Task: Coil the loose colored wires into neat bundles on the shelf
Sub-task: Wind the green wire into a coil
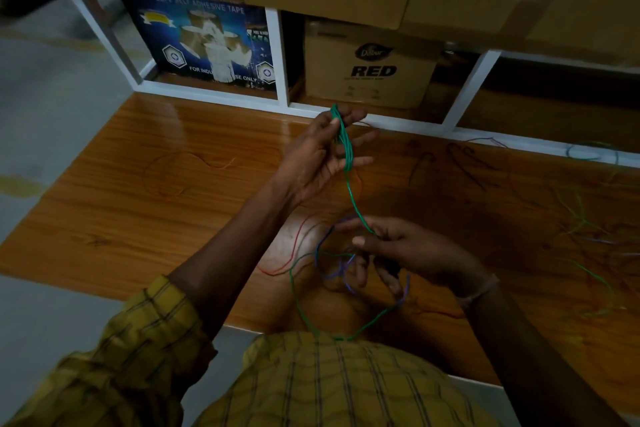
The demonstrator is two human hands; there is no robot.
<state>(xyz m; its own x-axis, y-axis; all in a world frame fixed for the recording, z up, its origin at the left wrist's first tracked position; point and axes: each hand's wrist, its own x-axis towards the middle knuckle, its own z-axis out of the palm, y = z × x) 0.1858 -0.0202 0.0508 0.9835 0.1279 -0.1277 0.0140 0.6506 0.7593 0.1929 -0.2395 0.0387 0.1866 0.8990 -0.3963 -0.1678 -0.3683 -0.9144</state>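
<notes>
left grip holding green wire coil (upright), right grip pinching its tail

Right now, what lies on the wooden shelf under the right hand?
Under the right hand, blue wire and slack green wire loop over the wooden shelf, with a red wire beside them. Whatever lies directly beneath the palm is covered.
</notes>
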